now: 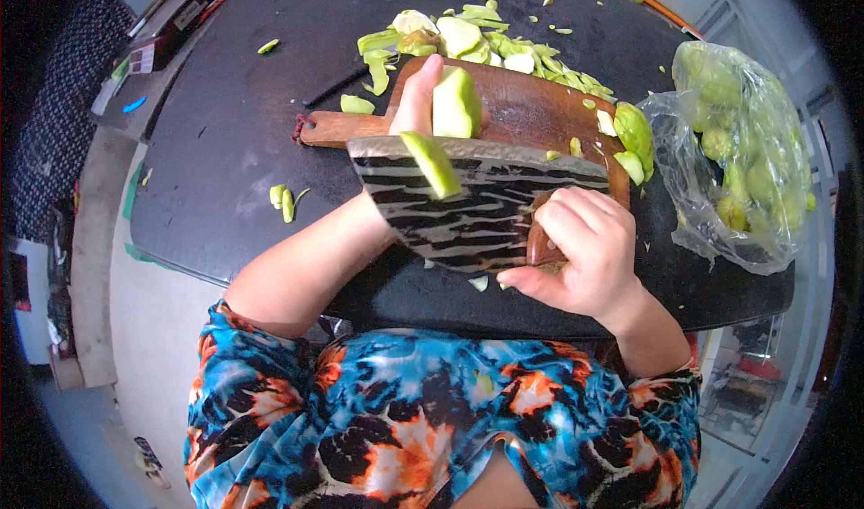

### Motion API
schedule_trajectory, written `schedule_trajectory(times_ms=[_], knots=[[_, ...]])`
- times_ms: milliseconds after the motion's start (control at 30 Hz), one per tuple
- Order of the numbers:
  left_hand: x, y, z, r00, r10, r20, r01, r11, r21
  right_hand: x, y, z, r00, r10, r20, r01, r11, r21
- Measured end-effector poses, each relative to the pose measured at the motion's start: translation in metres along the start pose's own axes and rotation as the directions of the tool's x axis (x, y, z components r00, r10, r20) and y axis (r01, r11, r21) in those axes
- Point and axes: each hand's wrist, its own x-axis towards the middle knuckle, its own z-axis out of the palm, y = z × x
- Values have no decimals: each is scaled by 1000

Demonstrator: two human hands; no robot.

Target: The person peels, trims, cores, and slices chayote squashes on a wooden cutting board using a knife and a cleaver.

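My right hand [585, 250] is wrapped round the wooden handle of a cleaver [490, 210]. Its broad, dark-striped blade is tilted up and hides part of the board and of my left hand [416, 99]. A pale green slice [432, 165] sticks to the face of the blade. Behind the cleaver, my left hand grips a cut piece of chayote [457, 104], thumb on its left side, other fingers mostly hidden. Below both lies a brown wooden cutting board [531, 99], its handle pointing left. At the board's right end rests a green chayote [634, 135].
Peels and cut pieces [459, 34] are heaped behind the board. On the right stands a clear plastic bag [751, 162] of chayotes. Scraps [283, 201] lie scattered on the black table [216, 140]. A dark, thin object [337, 86] lies by the board's handle.
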Motion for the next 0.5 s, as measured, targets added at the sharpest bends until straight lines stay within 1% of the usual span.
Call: schedule_trajectory(times_ms=[33, 133, 233, 333, 433, 467, 500], knots=[[1, -1, -3, 997, 30, 65, -36, 995, 93, 0, -2, 0, 1000, -7, -4, 7, 1000, 1], [3, -7, -6, 997, 45, 69, -52, 993, 104, 0, -5, 1, 999, -32, -23, 32, 999, -5], [4, -10, -6, 997, 3, 75, -6, 999, 46, -1, -8, 0, 1000, -16, 4, 16, 1000, -2], [-2, -7, -1, 994, -28, 102, 25, 999, 24, -1, -6, 2, 999, -38, -25, 37, 999, -37], [-5, -6, 0, 992, 14, 123, -23, 997, 76, -1, 0, 4, 998, -31, -48, 29, 999, -39], [-2, -10, -1, 993, 37, 108, -33, 999, -38, 0, 5, 3, 999, -12, -42, 8, 996, -90], [-7, -10, 0, 995, 27, 95, -17, 995, -95, 2, 9, 1, 998, 41, -48, -44, 996, -72]])
